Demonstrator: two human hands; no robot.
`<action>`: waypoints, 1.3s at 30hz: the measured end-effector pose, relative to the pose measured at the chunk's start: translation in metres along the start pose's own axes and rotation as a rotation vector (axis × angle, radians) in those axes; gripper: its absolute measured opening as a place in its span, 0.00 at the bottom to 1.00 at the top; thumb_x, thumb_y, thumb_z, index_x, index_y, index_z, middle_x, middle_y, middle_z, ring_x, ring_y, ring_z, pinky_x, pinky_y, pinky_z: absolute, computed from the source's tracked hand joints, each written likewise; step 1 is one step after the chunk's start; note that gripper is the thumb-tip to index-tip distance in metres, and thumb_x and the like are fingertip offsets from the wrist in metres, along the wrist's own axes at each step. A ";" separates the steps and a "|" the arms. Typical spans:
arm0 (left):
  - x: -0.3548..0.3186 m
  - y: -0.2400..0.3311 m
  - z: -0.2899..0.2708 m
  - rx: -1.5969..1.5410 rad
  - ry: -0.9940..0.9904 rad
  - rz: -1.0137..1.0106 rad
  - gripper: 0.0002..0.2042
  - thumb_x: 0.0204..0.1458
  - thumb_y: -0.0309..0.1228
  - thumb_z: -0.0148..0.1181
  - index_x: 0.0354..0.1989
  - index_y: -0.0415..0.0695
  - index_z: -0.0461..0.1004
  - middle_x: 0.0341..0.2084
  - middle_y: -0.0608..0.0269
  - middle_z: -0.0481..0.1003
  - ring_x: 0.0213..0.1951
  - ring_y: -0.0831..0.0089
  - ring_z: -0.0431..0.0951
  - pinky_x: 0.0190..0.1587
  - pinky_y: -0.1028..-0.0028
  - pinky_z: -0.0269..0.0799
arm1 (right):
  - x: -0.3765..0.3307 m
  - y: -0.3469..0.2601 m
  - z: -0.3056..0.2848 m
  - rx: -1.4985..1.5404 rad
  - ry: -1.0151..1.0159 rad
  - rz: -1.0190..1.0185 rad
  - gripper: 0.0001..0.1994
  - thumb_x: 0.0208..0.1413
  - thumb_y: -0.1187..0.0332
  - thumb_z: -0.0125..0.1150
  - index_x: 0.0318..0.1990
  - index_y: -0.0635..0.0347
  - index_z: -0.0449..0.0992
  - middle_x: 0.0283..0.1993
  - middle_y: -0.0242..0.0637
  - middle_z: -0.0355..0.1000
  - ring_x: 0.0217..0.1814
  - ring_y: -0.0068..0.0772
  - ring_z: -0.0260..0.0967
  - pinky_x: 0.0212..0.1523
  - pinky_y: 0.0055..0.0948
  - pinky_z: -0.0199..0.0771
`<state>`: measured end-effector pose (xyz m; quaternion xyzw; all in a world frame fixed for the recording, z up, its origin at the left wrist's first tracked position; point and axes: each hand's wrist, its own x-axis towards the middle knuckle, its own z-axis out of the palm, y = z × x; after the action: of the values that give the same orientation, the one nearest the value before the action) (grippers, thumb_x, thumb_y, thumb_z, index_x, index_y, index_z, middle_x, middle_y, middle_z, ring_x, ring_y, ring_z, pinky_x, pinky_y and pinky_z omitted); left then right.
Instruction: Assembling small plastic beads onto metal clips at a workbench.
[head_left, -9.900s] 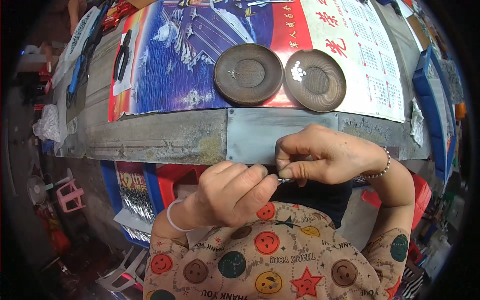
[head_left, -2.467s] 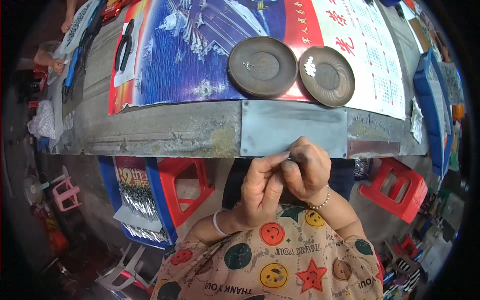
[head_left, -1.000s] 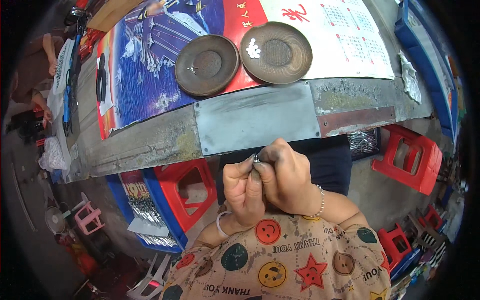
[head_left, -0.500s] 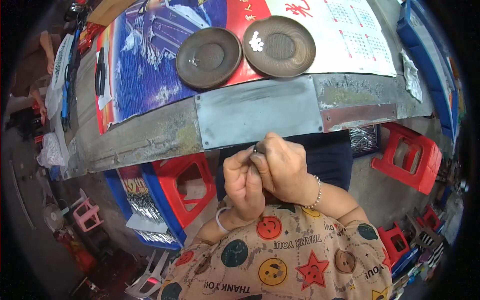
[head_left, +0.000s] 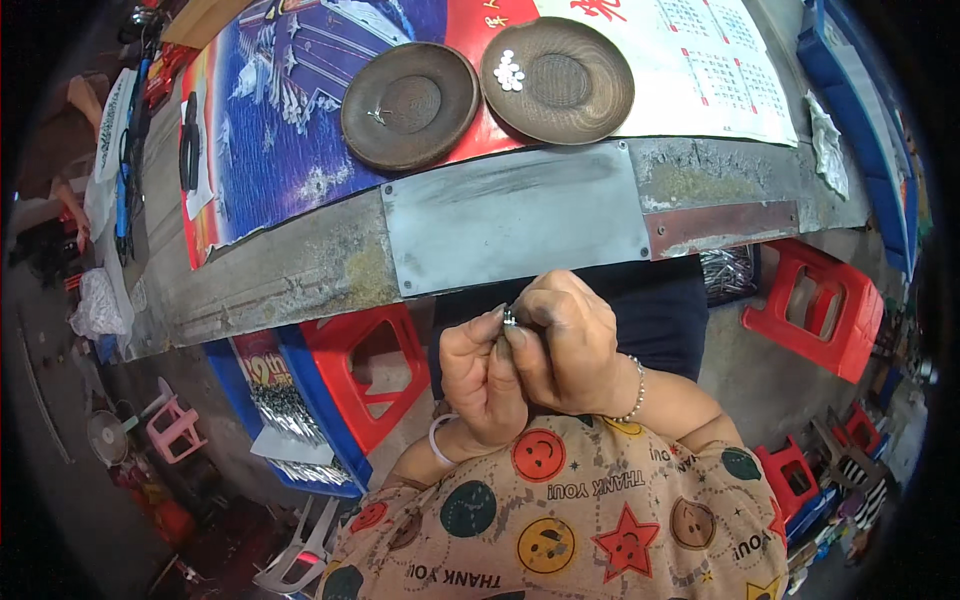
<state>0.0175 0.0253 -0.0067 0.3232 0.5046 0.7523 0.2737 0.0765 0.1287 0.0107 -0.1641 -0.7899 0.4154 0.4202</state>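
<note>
Just off the bench's near edge, my two hands meet with their fingertips pressed together. My left hand point(head_left: 482, 378) pinches a small dark, shiny metal part point(head_left: 509, 318) between thumb and fingers. From the other side, my right hand point(head_left: 572, 345) closes on the same part, its curled fingers hiding much of it. Beyond them lies a grey metal plate point(head_left: 515, 215) fixed along the bench edge. Two round brown dishes stand farther back. The left dish point(head_left: 447, 130) holds a few tiny silvery slivers point(head_left: 378, 116); in the right dish point(head_left: 603, 95) is a cluster of small white discs point(head_left: 508, 73).
A colourful calendar poster point(head_left: 270, 165) covers part of the bench point(head_left: 300, 280). Black-handled scissors or pliers point(head_left: 190, 140) lie at its left. Below stand red stools point(head_left: 815, 315) and a blue crate point(head_left: 345, 470) with shiny metal pieces. At far left, another person's arm point(head_left: 75, 205) shows.
The metal part shows more clearly between my fingertips, and my right fingers have shifted slightly. The view has moved a little, so the dishes appear higher and farther left.
</note>
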 end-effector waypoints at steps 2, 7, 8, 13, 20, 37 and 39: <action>-0.001 0.001 0.001 -0.011 -0.008 0.007 0.13 0.61 0.23 0.43 0.52 0.32 0.57 0.47 0.50 0.68 0.47 0.73 0.71 0.51 0.76 0.67 | -0.002 -0.002 -0.002 -0.027 -0.016 0.027 0.10 0.44 0.77 0.59 0.35 0.67 0.67 0.26 0.43 0.64 0.24 0.45 0.62 0.26 0.36 0.64; 0.000 0.002 0.007 -0.015 0.012 -0.044 0.12 0.61 0.23 0.44 0.51 0.34 0.58 0.43 0.53 0.69 0.41 0.79 0.69 0.45 0.77 0.66 | 0.008 0.000 -0.022 0.318 -0.105 0.272 0.04 0.49 0.76 0.57 0.31 0.67 0.70 0.27 0.44 0.68 0.25 0.44 0.65 0.27 0.35 0.66; 0.001 0.001 0.006 -0.014 0.012 -0.042 0.12 0.61 0.23 0.44 0.51 0.34 0.58 0.43 0.53 0.69 0.41 0.79 0.69 0.45 0.77 0.66 | 0.009 -0.001 -0.021 0.286 -0.090 0.230 0.05 0.48 0.76 0.58 0.31 0.67 0.70 0.27 0.43 0.68 0.24 0.43 0.66 0.26 0.34 0.66; -0.005 -0.002 0.003 0.015 0.060 0.009 0.11 0.61 0.24 0.45 0.50 0.35 0.58 0.40 0.55 0.69 0.37 0.80 0.68 0.42 0.79 0.65 | 0.003 0.005 -0.012 0.136 -0.021 -0.035 0.09 0.44 0.77 0.62 0.33 0.66 0.70 0.26 0.42 0.68 0.23 0.40 0.66 0.25 0.33 0.66; -0.008 -0.002 -0.003 0.089 0.056 -0.013 0.10 0.61 0.25 0.45 0.49 0.36 0.59 0.39 0.56 0.69 0.40 0.77 0.69 0.44 0.77 0.66 | -0.007 0.002 0.006 -0.029 0.060 0.006 0.12 0.41 0.76 0.62 0.34 0.65 0.68 0.24 0.39 0.64 0.21 0.39 0.65 0.20 0.31 0.67; 0.016 0.028 -0.006 -0.150 -0.186 -0.388 0.18 0.62 0.25 0.42 0.60 0.40 0.52 0.46 0.53 0.70 0.23 0.85 0.64 0.24 0.87 0.59 | 0.008 0.000 -0.026 0.221 -0.218 0.337 0.05 0.52 0.76 0.55 0.33 0.69 0.69 0.28 0.43 0.69 0.25 0.38 0.69 0.27 0.29 0.69; 0.018 0.031 -0.013 -0.365 -0.278 -0.502 0.18 0.62 0.25 0.42 0.60 0.40 0.54 0.43 0.57 0.71 0.26 0.85 0.64 0.26 0.87 0.60 | 0.010 0.000 -0.024 0.310 -0.133 0.306 0.03 0.55 0.77 0.53 0.33 0.69 0.69 0.27 0.41 0.68 0.23 0.30 0.67 0.25 0.25 0.66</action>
<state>-0.0067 0.0201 0.0226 0.2342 0.3831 0.6882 0.5699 0.0897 0.1474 0.0235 -0.1876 -0.7086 0.6005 0.3196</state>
